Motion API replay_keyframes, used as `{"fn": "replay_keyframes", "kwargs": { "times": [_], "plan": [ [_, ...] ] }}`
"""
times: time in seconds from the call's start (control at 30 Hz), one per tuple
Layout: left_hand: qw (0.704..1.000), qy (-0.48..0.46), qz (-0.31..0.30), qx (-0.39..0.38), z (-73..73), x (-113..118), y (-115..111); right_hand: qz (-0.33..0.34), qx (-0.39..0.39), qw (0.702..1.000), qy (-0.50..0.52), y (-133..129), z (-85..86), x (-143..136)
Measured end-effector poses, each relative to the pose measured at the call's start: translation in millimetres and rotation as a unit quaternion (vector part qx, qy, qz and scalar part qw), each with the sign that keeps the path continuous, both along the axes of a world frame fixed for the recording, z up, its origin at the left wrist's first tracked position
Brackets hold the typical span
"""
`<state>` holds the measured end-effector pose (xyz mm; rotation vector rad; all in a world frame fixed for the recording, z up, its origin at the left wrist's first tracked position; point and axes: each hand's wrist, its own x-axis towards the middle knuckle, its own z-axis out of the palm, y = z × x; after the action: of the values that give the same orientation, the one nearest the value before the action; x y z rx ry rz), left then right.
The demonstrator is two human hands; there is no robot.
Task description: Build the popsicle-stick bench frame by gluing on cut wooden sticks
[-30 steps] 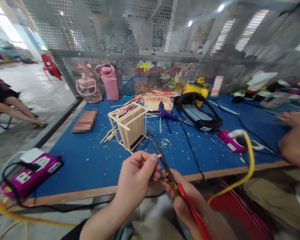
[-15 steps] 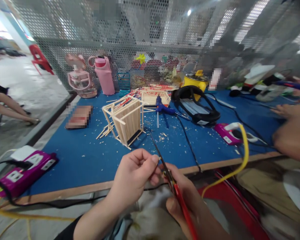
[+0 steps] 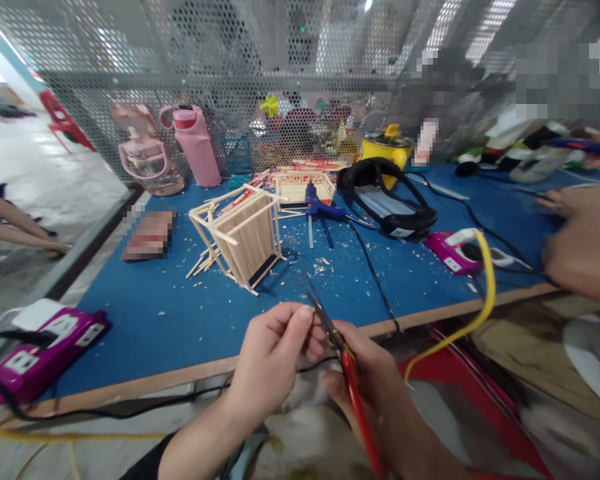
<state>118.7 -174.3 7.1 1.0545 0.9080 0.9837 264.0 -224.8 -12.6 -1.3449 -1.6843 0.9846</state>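
Red-handled scissors [image 3: 353, 387] are in my right hand [image 3: 375, 373], their blades pointing up and away over the table's front edge. My left hand [image 3: 277, 347] is pinched closed beside the blades, on something too small to make out. Beyond my hands, a small frame of wooden sticks [image 3: 245, 240] stands tilted on the blue table [image 3: 180, 333]. A blue glue gun [image 3: 323, 210] rests to the right of this frame, near a shallow stick tray [image 3: 300, 193].
Purple power strips lie at the left [image 3: 55, 353] and right [image 3: 453, 253], with yellow and black cords. A black headset [image 3: 390, 207], pink bottles [image 3: 197, 150], loose sticks [image 3: 205, 260] and a yellow pot [image 3: 385, 153] stand further back. Another person's arm [image 3: 585, 247] rests at the right.
The view has shifted slightly. The scissor blades look further apart, and my left hand stays pinched beside them.
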Motion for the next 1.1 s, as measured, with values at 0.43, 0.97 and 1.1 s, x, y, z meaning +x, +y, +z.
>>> {"fn": "replay_keyframes", "kwargs": {
  "times": [0.43, 0.97, 1.1],
  "plan": [
    [0.997, 0.005, -0.034, 0.07, -11.1, -1.1, -4.6, 0.008, 0.058, 0.997, -0.048, -9.5, 9.0, -0.1],
    [0.997, 0.002, -0.027, 0.074, -14.1, -2.7, -12.8, -0.063, -0.029, 0.997, 0.034, -14.6, 5.2, -5.7],
    [0.99, 0.058, -0.016, 0.131, -12.1, -4.5, -12.8, -0.025, -0.035, 0.999, -0.025, -12.8, 15.3, -2.5]
  ]
}}
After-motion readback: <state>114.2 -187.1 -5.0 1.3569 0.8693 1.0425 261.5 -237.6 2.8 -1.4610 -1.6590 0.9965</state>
